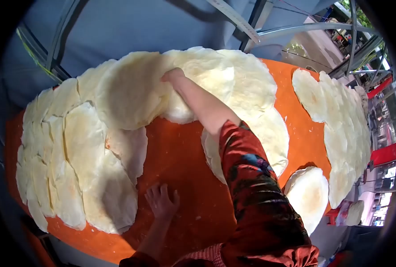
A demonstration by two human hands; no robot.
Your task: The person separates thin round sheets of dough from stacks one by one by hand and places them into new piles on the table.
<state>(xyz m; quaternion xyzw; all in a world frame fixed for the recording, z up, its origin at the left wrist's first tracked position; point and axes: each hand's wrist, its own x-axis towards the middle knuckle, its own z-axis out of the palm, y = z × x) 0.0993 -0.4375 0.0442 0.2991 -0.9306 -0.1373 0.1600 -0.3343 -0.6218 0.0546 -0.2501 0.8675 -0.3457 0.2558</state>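
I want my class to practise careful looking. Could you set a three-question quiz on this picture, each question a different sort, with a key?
1. Multiple choice: What colour is the cover beneath the flatbreads? A) green B) orange C) white
2. True or false: The left hand is clenched in a fist.
3. Fill in: The hand reaching farther from the body is the person's ____ one.

Key:
1. B
2. False; its fingers are spread.
3. Right; the right hand reaches among the far flatbreads.

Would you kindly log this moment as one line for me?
Right hand: outstretched, at a flatbread, grip unclear | Left hand: open, over orange surface | Other flatbreads: mostly overlapping
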